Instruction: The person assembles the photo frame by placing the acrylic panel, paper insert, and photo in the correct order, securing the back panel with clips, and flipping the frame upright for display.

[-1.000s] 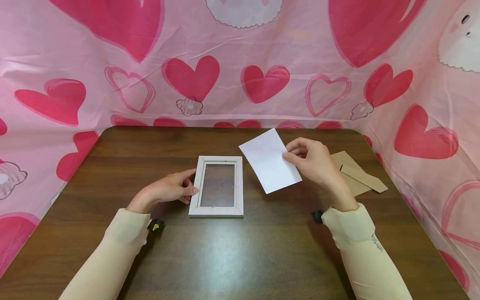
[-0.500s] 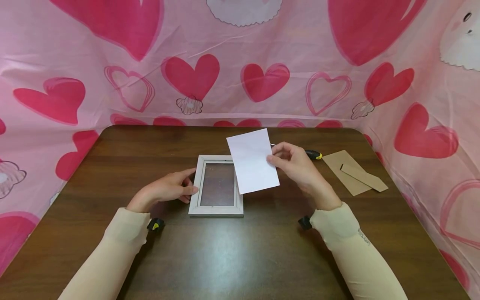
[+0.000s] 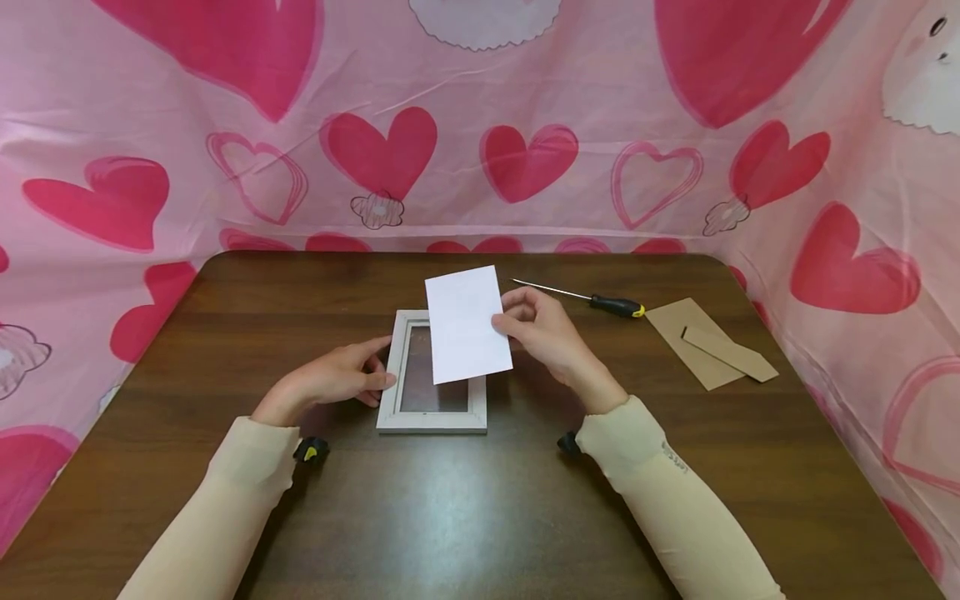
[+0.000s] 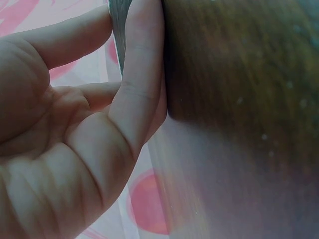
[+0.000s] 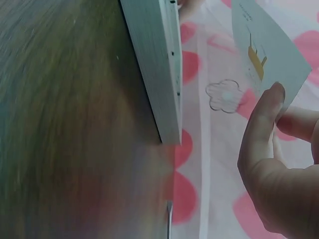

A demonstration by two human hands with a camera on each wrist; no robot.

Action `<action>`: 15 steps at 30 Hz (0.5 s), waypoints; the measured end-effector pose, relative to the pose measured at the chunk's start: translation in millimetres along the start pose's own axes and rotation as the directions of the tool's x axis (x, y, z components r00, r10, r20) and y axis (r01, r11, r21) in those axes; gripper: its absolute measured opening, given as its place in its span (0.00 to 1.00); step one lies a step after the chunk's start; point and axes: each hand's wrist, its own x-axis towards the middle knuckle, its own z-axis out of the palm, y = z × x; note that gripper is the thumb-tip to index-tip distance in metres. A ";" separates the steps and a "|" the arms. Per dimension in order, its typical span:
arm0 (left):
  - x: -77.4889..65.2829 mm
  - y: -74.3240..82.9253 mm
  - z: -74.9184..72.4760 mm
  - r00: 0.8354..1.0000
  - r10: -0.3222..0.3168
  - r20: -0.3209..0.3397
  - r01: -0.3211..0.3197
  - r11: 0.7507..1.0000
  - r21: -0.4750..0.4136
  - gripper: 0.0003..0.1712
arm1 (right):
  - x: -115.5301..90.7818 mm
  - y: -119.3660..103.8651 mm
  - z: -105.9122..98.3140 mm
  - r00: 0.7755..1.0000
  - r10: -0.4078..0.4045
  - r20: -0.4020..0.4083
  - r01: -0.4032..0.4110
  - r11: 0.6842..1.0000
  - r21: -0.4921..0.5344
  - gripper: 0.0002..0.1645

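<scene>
Between the thumb and fingers of my right hand (image 3: 546, 333) I pinch the white sheet (image 3: 468, 325), just brought from right of the frame (image 3: 433, 422) to above it, so it partly hides the opening (image 3: 416, 379). My left hand (image 3: 337, 375), thumb and forefinger apart, touches the frame's left edge. Small print (image 5: 247, 12) beside the sheet's yellow drawing (image 5: 255, 63) is unreadable.

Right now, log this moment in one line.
Left hand: touching white rectangular frame | Right hand: pinching white rectangular paper sheet, clear of frame | Black-and-yellow screwdriver, tan rectangular board: on brown wooden table
</scene>
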 end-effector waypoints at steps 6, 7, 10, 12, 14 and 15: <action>-1.2 0.0 -1.1 1.000 -0.001 0.000 0.001 1.000 -0.009 0.44 | 7.9 3.9 18.7 1.000 0.020 -0.006 -0.020 0.998 -0.053 0.26; -1.3 0.0 -1.2 1.000 -0.002 0.001 0.002 1.000 -0.011 0.44 | 8.6 4.5 21.6 1.000 0.021 -0.003 -0.021 0.998 -0.058 0.27; -1.5 0.0 -1.3 1.000 -0.001 0.003 0.001 1.000 -0.009 0.44 | 10.1 7.0 29.8 1.000 0.024 0.005 -0.023 0.997 -0.076 0.28; -1.7 0.1 -1.2 1.000 -0.002 0.002 0.002 1.000 -0.004 0.44 | 10.9 9.2 34.4 1.000 0.025 0.006 -0.025 0.996 -0.090 0.28; -1.4 0.1 -0.8 1.000 0.000 -0.001 0.000 1.000 0.000 0.44 | 11.1 11.3 37.6 1.000 0.023 0.003 -0.023 0.994 -0.108 0.28; -1.3 0.1 -0.7 1.000 0.001 -0.002 -0.001 1.000 -0.002 0.44 | 11.2 12.3 38.9 1.000 0.020 0.000 -0.020 0.993 -0.117 0.29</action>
